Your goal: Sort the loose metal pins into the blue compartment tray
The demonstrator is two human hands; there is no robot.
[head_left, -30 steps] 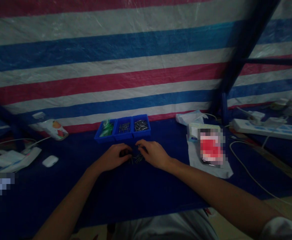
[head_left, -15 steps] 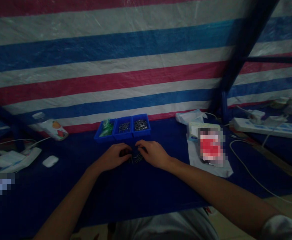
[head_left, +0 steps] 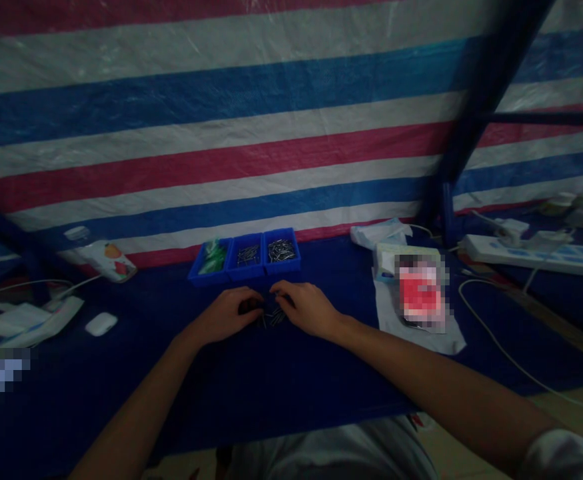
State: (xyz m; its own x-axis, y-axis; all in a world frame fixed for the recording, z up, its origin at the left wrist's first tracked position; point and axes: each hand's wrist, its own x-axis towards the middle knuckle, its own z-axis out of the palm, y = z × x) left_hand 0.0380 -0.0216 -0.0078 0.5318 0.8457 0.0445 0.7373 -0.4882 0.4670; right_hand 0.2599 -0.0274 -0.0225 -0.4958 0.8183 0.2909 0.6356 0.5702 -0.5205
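Note:
A small loose heap of thin metal pieces, like nails or screws [head_left: 275, 316], lies on the dark blue tabletop [head_left: 271, 380] between my hands. At its left edge is my left hand [head_left: 228, 312], fingers curved and a gap showing between thumb and forefinger. My right hand [head_left: 308, 308] bends over the heap from the other side, its thumb and forefinger apart. I make out nothing held in either hand, though the light is dim. Just beyond stand three joined blue bins: a left bin [head_left: 194, 272] with a green plastic bag [head_left: 214, 258], a middle bin [head_left: 246, 272] and a right bin [head_left: 284, 267] with metal pieces.
To the left are a white case [head_left: 101, 323], a printed carton or cup [head_left: 114, 260] and a power strip [head_left: 61, 320]. Tissues [head_left: 384, 233], a blurred red item [head_left: 421, 293] and a white cable [head_left: 491, 340] lie right. A striped tarp [head_left: 221, 153] hangs behind.

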